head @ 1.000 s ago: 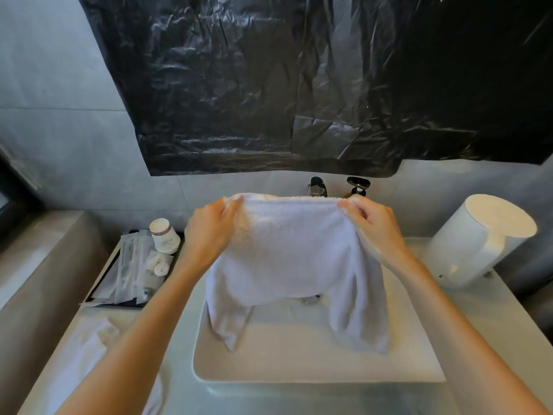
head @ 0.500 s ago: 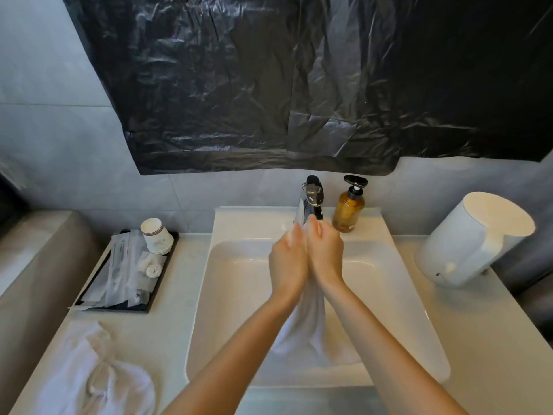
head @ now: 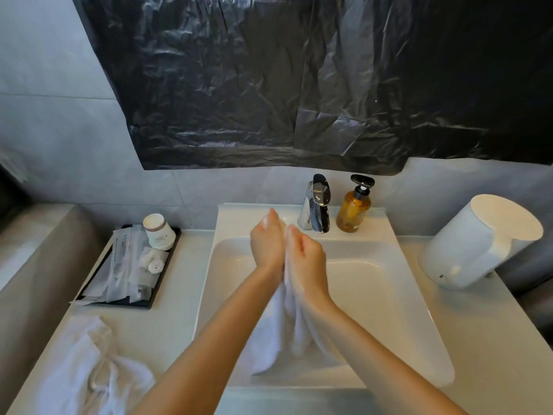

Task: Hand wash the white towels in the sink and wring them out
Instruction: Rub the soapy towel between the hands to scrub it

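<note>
My left hand and right hand meet over the sink, with the towel squeezed between them and hanging down into it. My left fingers lie straight, pressing the cloth; my right fingers curl round it. A second towel lies crumpled left of the sink.

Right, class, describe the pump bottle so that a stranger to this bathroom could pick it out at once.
Find the white sink under the black plastic sheet. On its back ledge, right of the chrome tap, stands the pump bottle. It alone is amber, with a black pump head.
</note>
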A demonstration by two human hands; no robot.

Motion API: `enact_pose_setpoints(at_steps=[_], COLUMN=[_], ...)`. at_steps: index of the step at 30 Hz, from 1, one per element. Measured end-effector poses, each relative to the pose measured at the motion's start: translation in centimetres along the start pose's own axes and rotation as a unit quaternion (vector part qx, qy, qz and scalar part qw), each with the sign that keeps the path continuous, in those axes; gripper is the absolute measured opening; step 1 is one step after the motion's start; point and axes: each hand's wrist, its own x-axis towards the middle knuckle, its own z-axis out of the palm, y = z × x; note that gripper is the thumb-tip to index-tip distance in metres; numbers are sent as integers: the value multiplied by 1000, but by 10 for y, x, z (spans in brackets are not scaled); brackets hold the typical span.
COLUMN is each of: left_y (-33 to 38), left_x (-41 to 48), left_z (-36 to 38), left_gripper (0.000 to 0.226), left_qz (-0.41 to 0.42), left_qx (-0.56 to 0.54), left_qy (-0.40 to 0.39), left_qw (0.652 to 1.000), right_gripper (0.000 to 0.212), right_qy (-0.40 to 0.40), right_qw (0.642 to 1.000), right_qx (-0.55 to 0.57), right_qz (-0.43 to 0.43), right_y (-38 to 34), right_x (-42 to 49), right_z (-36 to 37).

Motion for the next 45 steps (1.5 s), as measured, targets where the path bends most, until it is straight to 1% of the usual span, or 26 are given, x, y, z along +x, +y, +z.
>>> enact_pose_setpoints(at_steps=[1,2,5,6,8,10,12,15,16,18,19,21,22,24,26,28,30,31,34,35,37,39,40,43,44,45], left_y=[1,3,-2,-1,4,7,8,-1,0,4,6,7,6,3,7,13,14,14,12,12,15,15,16,14,15,16], left_x=[3,-2,-30,-32,-19,-7,-15,-35,-34,-18,-12,-14,-19,-29,-25,-14,-16,-21,-33,-30,-20,-19,-24,-36,-33,-25], left_z=[-2,-2,7,7,2,-6,-6,3,1,-5,-9,-11,-9,-3,-5,-10,-13,-11,-4,-5,-11,-13,-11,-2,-3,-6], left_gripper=[32,32,40,42,42,41,41,43,44,40,38,38,40,40,39,40,39,39,41,42,42,44,44,40,42,45], left_qz=[-10,-9,17,17,22,15,8,30,30,3,-22,-50,-56,-58,-49,-47,-51,-45,5,9,-18,-44,-42,-1,4,-2], left_qx=[-21,-15,25,30,39,-3,-31,20,25,6,-36,-91,-93,-78,-54,-60,-75,-73,-14,-1,-27,-63,-63,-27,-20,-16], left_qy=[15,7,-63,-67,-44,3,-11,-75,-74,-51,-32,-6,-9,-32,-45,-36,-19,-20,-49,-50,-30,-9,-14,-54,-52,-47], left_qw=[1000,1000,998,997,998,1000,999,996,996,999,999,995,994,995,996,996,996,996,999,999,999,997,997,998,998,999], right_gripper=[47,48,45,44,42,42,48,47,44,42,42,48,51,50,49,49,55,54,50,49,46,45,45,43,43,44], right_qy=[-25,-22,103,121,84,14,-1,115,119,56,16,-46,-56,1,78,62,11,20,137,135,69,-4,-5,128,145,130], right_qw=[1000,1000,994,992,996,1000,1000,990,990,998,1000,998,996,996,996,997,999,999,988,988,996,998,999,987,984,988], right_qx=[3,2,19,24,12,-6,9,65,63,29,21,21,35,54,46,44,37,36,73,68,22,5,20,101,100,85], right_qz=[4,5,30,31,3,-11,6,37,34,-3,-7,33,65,75,25,-22,-22,-15,5,-11,-54,-60,-49,12,15,-1], right_y=[-3,-7,-16,-14,-10,-8,-12,-15,-14,-8,-8,-14,-19,-22,-16,-9,-13,-16,-23,-21,-14,-13,-16,-21,-20,-17], right_x=[-3,6,40,40,22,4,15,43,37,13,3,7,19,35,23,2,2,15,32,25,8,6,16,40,34,25], right_z=[0,-2,-11,-11,-2,6,2,-8,-7,4,6,3,-1,-2,4,12,10,6,1,3,9,4,1,-1,1,6])
